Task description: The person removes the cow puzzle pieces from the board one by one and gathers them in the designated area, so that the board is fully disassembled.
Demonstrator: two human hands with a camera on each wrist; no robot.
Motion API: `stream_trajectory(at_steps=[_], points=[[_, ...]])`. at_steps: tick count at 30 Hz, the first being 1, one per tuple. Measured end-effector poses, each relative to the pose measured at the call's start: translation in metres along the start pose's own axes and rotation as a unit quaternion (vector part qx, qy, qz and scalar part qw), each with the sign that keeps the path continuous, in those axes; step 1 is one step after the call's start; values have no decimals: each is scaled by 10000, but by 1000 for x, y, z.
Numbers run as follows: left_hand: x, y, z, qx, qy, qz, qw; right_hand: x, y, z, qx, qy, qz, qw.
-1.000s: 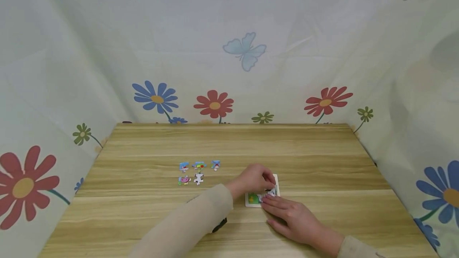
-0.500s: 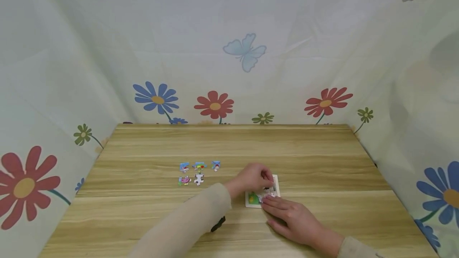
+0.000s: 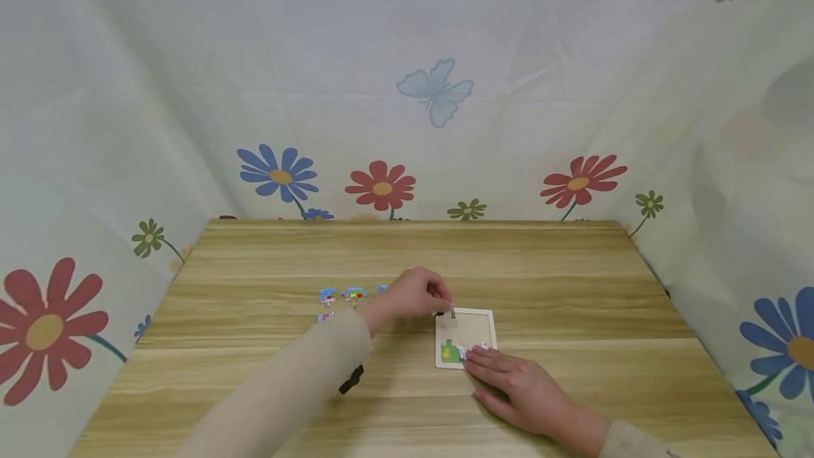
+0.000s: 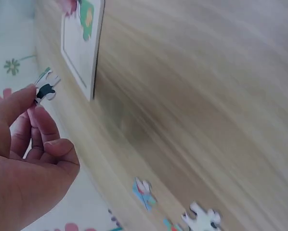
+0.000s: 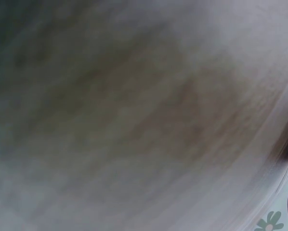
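My left hand (image 3: 416,294) pinches a jigsaw piece (image 4: 46,89) between thumb and fingertips, over the far left corner of a small puzzle tray (image 3: 437,338). Black and white patches show on the piece, with a green strip along one edge. Inside the tray a green piece (image 3: 450,352) sits at the near left, and white pieces lie beside it along the near edge. My right hand (image 3: 524,387) rests its straight fingers on that near edge and the pieces there, partly covering them. The right wrist view is mostly a close blur.
Several loose jigsaw pieces lie on the wooden table (image 3: 540,260) left of the tray, among them a blue-edged piece (image 3: 327,294) and a colourful piece (image 3: 355,294). My left forearm hides some. Flower-printed cloth (image 3: 509,126) hangs around the table.
My left hand has moved left and away from me, from over the tray's middle to its far left corner, carrying the piece. The tray's interior is uncovered; my right hand stays put.
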State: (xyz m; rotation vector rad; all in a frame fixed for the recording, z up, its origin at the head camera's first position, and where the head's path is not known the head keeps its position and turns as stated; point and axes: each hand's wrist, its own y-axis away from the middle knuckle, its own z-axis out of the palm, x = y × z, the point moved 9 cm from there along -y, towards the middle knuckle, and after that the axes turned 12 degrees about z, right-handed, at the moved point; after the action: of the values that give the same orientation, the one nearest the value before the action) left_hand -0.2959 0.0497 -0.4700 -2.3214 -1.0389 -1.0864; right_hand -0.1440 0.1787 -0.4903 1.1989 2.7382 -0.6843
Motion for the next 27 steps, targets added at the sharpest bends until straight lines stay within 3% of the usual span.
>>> stream_trajectory(at_steps=[5, 10, 27], points=[[-8, 13, -21, -23, -74, -176, 9998, 0, 1, 0, 69, 0, -30, 10000], [-17, 22, -34, -160, -180, -157, 9996, 0, 1, 0, 164, -10, -83, 9998], [-42, 50, -55, -263, -154, -364, 9989, 0, 2, 1, 171, -5, -41, 9998]])
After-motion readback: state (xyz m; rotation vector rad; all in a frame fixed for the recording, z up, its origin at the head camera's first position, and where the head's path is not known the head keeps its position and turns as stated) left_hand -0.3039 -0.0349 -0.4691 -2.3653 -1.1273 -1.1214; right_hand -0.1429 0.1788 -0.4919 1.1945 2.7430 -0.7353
